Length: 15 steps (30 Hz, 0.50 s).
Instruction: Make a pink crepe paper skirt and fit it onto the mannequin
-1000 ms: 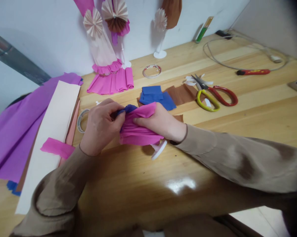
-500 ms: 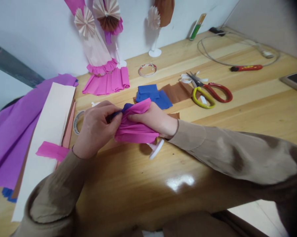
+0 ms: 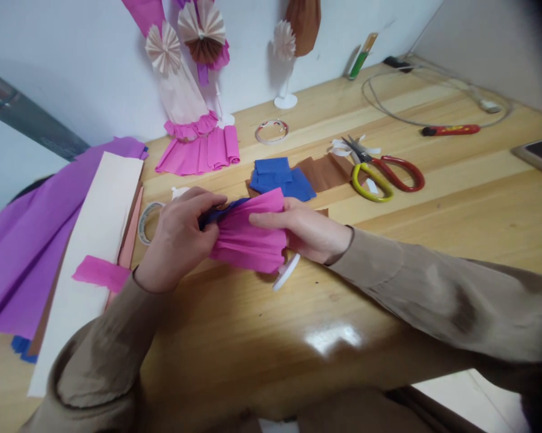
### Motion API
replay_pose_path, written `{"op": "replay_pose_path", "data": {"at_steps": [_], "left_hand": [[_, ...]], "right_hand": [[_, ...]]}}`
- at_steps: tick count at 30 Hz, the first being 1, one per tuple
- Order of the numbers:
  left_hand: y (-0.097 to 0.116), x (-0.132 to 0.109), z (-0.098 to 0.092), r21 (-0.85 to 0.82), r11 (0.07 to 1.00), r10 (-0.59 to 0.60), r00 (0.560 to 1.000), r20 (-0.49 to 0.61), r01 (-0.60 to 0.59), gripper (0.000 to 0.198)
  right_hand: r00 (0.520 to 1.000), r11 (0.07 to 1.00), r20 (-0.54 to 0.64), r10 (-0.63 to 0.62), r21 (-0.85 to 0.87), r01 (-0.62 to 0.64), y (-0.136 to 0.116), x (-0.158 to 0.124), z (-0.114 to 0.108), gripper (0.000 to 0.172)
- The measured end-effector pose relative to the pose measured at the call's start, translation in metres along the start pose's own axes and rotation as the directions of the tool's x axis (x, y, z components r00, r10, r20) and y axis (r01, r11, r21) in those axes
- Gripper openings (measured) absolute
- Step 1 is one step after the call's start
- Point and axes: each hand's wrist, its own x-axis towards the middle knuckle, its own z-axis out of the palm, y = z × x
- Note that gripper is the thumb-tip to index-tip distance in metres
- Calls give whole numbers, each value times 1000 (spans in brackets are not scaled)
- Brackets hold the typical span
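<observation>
A pleated pink paper piece (image 3: pixel 252 240) is held between my two hands above the table. My left hand (image 3: pixel 180 231) is closed at its gathered end, around a dark blue paper part (image 3: pixel 228 210). The fingers of my right hand (image 3: pixel 304 228) grip the spread right side, thumb on top and the other fingers hidden behind. Below the pink paper a white round base (image 3: pixel 286 272) sticks out, tilted. Folded blue paper (image 3: pixel 275 174) and brown paper (image 3: pixel 327 171) lie just beyond my hands.
Scissors (image 3: pixel 383 171) lie right of the brown paper. A tape roll (image 3: pixel 150 222) and stacked paper sheets (image 3: pixel 85 240) are at left. Decorated paper figures (image 3: pixel 180 90) stand by the wall. A cable (image 3: pixel 388 114) and a red-handled tool (image 3: pixel 451 130) lie back right.
My right hand has moved right and its thumb lies farther out on the pink paper. The pink pleats are more spread and flatter. The view has shifted slightly.
</observation>
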Motion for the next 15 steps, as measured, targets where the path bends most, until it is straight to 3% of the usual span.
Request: {"op": "replay_pose_path", "data": {"at_steps": [5,15], "left_hand": [[-3,1,1,-58,998,10,1000,-12,-11,40],[-8,0,-2,-106,994,28,999,27,-25,37]], "right_hand": [[1000,1000,-12,0,-19,0,1,-2,-1,29],[1000,998,23,21,-53,-20,-1,5,-7,23]]}}
